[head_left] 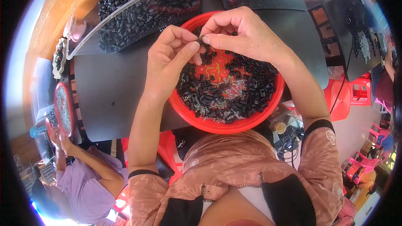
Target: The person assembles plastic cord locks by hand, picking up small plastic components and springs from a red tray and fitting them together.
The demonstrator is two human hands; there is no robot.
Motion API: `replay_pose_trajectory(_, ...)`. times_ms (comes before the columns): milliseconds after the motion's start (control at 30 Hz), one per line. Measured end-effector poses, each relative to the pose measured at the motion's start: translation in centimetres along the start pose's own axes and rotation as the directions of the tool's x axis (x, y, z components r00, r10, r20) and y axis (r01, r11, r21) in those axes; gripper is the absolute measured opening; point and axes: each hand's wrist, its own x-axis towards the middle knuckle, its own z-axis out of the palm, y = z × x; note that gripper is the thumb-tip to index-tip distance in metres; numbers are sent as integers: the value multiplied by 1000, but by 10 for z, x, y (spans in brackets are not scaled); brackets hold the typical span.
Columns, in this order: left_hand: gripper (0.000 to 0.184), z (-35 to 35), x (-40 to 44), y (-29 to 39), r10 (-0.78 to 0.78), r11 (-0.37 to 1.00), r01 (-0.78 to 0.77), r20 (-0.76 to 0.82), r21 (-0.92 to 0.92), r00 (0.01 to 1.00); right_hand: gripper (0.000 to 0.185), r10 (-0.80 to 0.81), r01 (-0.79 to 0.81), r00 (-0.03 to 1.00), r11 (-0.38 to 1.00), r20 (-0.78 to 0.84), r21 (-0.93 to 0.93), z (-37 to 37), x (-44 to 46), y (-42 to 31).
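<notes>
While fenced at the far edge by a clear guard (142,2), dark table (113,100) with room left and right of the red basin (222,128). Over the basin's far side, left hand (171,54) and right hand (242,33), nearly meeting, both pinched close. Within the rim, black parts (260,75) and springs (230,90). Held between both hands' fingertips, one tiny dark piece (200,41).

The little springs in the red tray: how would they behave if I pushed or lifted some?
The springs look like thin, open coils, so they are probably light and squeezable. Lying heaped, they may tangle. Being rounded, loose ones might roll until the black parts or red tray stop them.
</notes>
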Motion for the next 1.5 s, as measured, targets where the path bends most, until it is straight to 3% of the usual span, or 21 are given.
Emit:
replay_pose_trajectory(133,16,7,0,4,-21,1000,20,-35,-21,999,16,-30,29,999,999,30,30,-1,1,2)
replay_pose_trajectory(433,20,3,-4,8,-100,982,90,50,168,994,17,-16,16,1000,997,12,69,-1,1,-1)
replay_pose_trajectory(633,17,6,-6,3,-22,970,16,21,243,1000,14,0,0,1000,1000,18,-29,-1,0,-5)
replay_pose_trajectory(867,17,13,-8,7,31,865,-21,-11,501,999,12,-3,7,999,996,34,-93,-2,-1,-3)
replay_pose_trajectory(1000,20,13,-9,11,-1,836,5,-7,548,1000,12,-27,27,998,1000,64,-3,-3,0,1)
replay_pose_trajectory(1233,17,19,-11,11,58,802,-31,-26,597,998,13,-49,51,997,998,61,-26,-6,0,-3)
replay_pose_trajectory(1300,16,19,-10,11,108,778,-88,5,622,994,13,12,-11,996,1000,84,-18,-8,-2,-9)
replay_pose_trajectory(1400,11,20,-10,6,306,400,-206,81,893,949,11,8,-6,996,1000,88,-24,-8,-2,-5)
replay_pose_trajectory(1500,11,19,-9,5,283,500,-185,42,846,958,11,25,-28,996,999,84,32,-6,-2,-5)
